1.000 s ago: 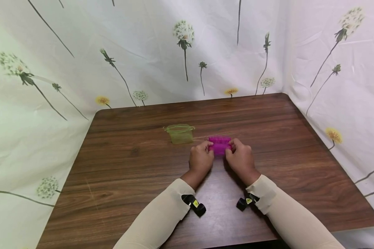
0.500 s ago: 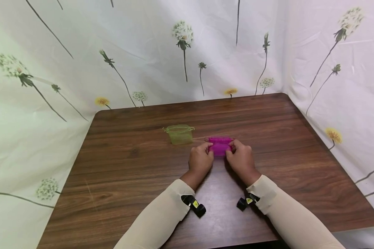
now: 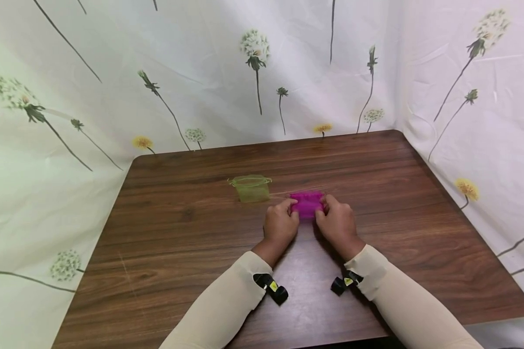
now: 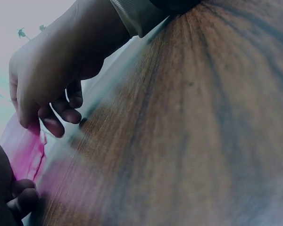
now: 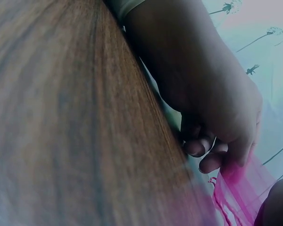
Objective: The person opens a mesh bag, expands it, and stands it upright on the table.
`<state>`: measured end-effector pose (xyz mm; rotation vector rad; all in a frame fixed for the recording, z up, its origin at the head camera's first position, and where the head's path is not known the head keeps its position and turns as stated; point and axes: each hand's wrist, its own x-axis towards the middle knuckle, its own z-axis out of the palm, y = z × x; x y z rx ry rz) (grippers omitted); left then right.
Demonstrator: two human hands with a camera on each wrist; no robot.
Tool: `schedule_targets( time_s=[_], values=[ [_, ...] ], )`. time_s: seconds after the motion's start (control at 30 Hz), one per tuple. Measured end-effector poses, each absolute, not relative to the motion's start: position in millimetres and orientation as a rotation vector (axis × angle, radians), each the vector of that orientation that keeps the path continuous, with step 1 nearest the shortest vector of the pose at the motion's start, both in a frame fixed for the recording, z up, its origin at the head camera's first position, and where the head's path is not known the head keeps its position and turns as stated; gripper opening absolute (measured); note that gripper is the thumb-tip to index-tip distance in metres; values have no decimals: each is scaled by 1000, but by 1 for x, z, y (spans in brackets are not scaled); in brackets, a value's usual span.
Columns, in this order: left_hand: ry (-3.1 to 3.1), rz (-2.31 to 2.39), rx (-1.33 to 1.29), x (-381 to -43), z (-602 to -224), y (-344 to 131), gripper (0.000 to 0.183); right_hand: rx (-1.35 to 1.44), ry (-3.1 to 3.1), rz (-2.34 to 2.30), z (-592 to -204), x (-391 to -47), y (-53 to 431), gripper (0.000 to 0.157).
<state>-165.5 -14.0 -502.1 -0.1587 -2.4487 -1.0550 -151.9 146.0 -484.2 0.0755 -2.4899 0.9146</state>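
A bright magenta, see-through mesh pouch (image 3: 307,204) is stretched between both hands above the table. My left hand (image 3: 281,224) pinches its left edge between thumb and fingers. On the opposite side, my right hand (image 3: 338,223) pinches the right edge in the same way. In the left wrist view the sheer pink pouch (image 4: 23,148) shows a gathered edge, and the right wrist view shows the pouch (image 5: 240,193) hanging from the fingers. A green mesh pouch (image 3: 253,190) with drawstring loops at both top corners lies beyond the left hand.
The brown wood-grain table (image 3: 179,252) has rounded corners. A white curtain (image 3: 201,72) printed with dandelions hangs along its back and sides. Each forearm wears a pale sleeve, with a black camera strap (image 3: 271,288) at the wrist.
The magenta pouch shifts slightly in the fingers and its far edge looks blurred now. Both hands stay in nearly the same place; the green pouch lies as before.
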Motion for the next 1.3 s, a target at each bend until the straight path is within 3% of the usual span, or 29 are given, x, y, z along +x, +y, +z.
schedule_targets(
  time_s=[0.4,0.77,1.17,1.3],
  values=[
    [-2466,-1090,-184,-165,-500,-14,30,78,-2521,922,-484,-153,146,19],
    [-2483,-1147,-410,-166,-498,-24,31,134,-2513,1006,-488,-157,154,18],
    [-2368,-1233,-470,-182,-523,-30,32,218,-2550,1329,-486,-162,168,26],
    [-2395,-1334,-478,-179,-516,-33,36,288,-2487,1560,-485,-162,172,29]
  ],
)
